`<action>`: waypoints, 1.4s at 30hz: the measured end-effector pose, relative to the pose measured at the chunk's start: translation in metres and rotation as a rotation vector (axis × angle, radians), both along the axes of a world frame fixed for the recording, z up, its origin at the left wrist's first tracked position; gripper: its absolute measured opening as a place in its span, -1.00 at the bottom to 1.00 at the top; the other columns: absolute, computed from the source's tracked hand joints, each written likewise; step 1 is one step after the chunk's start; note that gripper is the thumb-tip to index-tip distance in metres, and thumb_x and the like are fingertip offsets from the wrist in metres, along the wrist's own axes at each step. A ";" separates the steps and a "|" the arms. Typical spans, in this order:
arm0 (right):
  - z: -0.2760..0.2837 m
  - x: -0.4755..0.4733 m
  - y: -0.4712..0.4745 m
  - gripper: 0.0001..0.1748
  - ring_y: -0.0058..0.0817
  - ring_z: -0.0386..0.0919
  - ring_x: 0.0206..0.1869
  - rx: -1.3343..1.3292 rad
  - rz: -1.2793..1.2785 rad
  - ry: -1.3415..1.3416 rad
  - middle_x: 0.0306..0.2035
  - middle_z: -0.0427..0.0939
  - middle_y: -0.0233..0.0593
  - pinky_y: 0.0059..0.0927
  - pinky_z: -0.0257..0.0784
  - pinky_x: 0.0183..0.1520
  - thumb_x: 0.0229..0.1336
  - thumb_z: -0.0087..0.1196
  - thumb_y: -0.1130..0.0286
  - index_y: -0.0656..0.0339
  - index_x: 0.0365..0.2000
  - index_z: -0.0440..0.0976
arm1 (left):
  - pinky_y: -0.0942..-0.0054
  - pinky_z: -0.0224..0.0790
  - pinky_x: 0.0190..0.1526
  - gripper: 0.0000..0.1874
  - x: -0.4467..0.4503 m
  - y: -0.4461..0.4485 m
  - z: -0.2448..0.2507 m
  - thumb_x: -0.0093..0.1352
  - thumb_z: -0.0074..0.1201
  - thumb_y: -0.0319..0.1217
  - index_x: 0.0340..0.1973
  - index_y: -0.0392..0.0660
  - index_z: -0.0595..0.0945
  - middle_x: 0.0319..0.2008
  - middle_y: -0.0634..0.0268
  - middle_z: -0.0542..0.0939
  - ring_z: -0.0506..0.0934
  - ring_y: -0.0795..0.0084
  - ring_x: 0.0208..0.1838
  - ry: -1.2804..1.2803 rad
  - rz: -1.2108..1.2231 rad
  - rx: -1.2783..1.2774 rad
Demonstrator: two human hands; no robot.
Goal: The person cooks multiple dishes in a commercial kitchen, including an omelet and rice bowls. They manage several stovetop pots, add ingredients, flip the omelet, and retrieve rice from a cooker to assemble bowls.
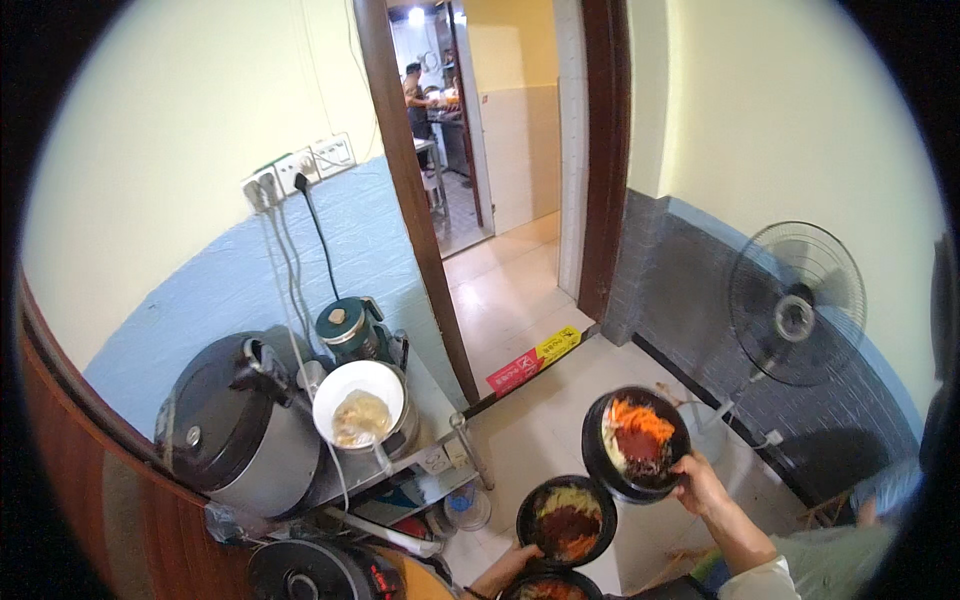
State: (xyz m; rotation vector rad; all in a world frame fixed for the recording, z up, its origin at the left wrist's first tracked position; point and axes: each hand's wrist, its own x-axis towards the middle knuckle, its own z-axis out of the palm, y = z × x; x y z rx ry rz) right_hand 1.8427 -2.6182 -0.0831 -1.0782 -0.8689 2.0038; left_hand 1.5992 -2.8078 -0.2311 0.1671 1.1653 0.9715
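Observation:
My right hand (pixel 701 484) grips the side of a black bowl (pixel 593 442) that holds shredded carrot, pale shreds and dark red sauce. Lower and to the left, my left hand (pixel 511 567) has its fingers on the edge of a second black bowl (pixel 527 517) with similar food. Both bowls are held above the tiled floor, their rims almost touching. A third black bowl (pixel 592 583) shows at the bottom edge, close to my left hand and partly cut off. What supports it is hidden.
On the left, a metal shelf (pixel 330 487) bears a large rice cooker (pixel 195 420), a white pan (pixel 322 405) and a green kettle (pixel 343 322). Ahead, a doorway has a sill sticker (pixel 536 360); a person (pixel 416 97) stands beyond. A fan (pixel 795 315) stands right.

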 end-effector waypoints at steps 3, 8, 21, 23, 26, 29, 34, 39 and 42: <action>-0.015 -0.056 0.119 -0.41 -0.26 0.51 -0.46 0.028 0.038 0.160 -0.25 0.41 0.01 -0.28 0.53 -0.49 -0.15 -0.19 0.55 0.40 0.01 0.03 | 0.48 0.36 -0.33 -0.59 -0.053 0.120 -0.024 0.17 -0.05 -0.43 -0.07 -0.26 0.32 -0.34 0.26 0.45 0.43 0.44 -0.34 0.010 0.037 0.062; 0.004 -0.154 0.314 -0.36 -0.14 0.50 -0.23 0.135 -0.014 0.065 -0.14 0.35 0.06 -0.13 0.54 -0.36 -0.17 -0.17 0.51 0.43 0.03 0.00 | 0.56 0.29 -0.34 -0.65 -0.161 0.339 -0.012 0.18 -0.01 -0.33 -0.15 -0.21 0.38 -0.41 0.35 0.43 0.38 0.54 -0.39 0.120 0.039 0.200; 0.044 -0.495 0.829 -0.32 -0.29 0.48 -0.29 0.202 0.130 -0.236 -0.18 0.36 -0.09 -0.26 0.49 -0.29 -0.27 -0.17 0.54 0.30 0.04 0.05 | 0.44 0.36 -0.31 -0.44 -0.476 0.750 0.040 0.16 -0.04 -0.39 0.05 -0.25 0.18 -0.22 0.19 0.42 0.43 0.42 -0.31 -0.004 0.445 0.042; 0.053 -0.577 0.899 -0.36 -0.33 0.47 -0.29 0.203 0.237 -0.267 -0.21 0.36 -0.13 -0.30 0.47 -0.27 -0.26 -0.16 0.53 0.28 0.01 0.09 | 0.45 0.36 -0.34 -0.50 -0.539 0.800 0.052 0.14 -0.03 -0.39 0.00 -0.19 0.27 -0.28 0.20 0.46 0.45 0.41 -0.33 0.015 0.449 -0.047; 0.060 -0.697 0.983 -0.49 -0.39 0.50 -0.44 0.148 0.251 -0.130 -0.36 0.39 -0.16 -0.44 0.53 -0.46 -0.17 -0.15 0.50 0.28 -0.07 0.16 | 0.46 0.34 -0.35 -0.54 -0.624 0.868 0.068 0.13 -0.02 -0.37 -0.05 -0.17 0.33 -0.36 0.24 0.48 0.45 0.41 -0.37 -0.037 0.612 -0.079; 0.058 -0.806 1.062 -0.51 -0.35 0.52 -0.43 0.018 0.349 -0.031 -0.31 0.43 -0.10 -0.34 0.55 -0.47 -0.16 -0.18 0.52 0.38 -0.09 0.17 | 0.45 0.34 -0.35 -0.54 -0.723 0.941 0.075 0.11 0.00 -0.37 -0.07 -0.17 0.34 -0.38 0.26 0.47 0.45 0.42 -0.41 0.061 0.538 -0.120; 0.055 -0.958 1.185 -0.52 -0.31 0.54 -0.51 0.006 0.358 -0.006 -0.37 0.45 -0.03 -0.31 0.58 -0.52 -0.20 -0.22 0.55 0.43 -0.12 0.18 | 0.38 0.22 -0.08 -0.59 -0.911 1.087 0.115 0.23 -0.08 -0.15 -0.21 -0.23 0.53 -0.23 0.21 0.50 0.41 0.33 -0.14 0.470 0.427 -0.196; 0.060 -1.069 1.308 -0.49 -0.28 0.54 -0.50 -0.030 0.286 -0.042 -0.36 0.46 0.00 -0.27 0.59 -0.54 -0.24 -0.22 0.54 0.43 -0.12 0.19 | 0.49 0.28 -0.37 -0.54 -1.068 1.240 0.136 0.13 -0.02 -0.42 -0.07 -0.21 0.27 -0.40 0.28 0.41 0.38 0.45 -0.41 0.399 0.349 0.048; 0.054 -1.142 1.398 -0.51 -0.31 0.53 -0.49 0.027 0.258 0.072 -0.39 0.46 -0.04 -0.30 0.58 -0.53 -0.24 -0.21 0.55 0.43 -0.14 0.21 | 0.50 0.26 -0.40 -0.54 -1.162 1.350 0.130 0.13 -0.02 -0.40 -0.06 -0.19 0.27 -0.38 0.29 0.42 0.37 0.45 -0.42 0.434 0.300 0.009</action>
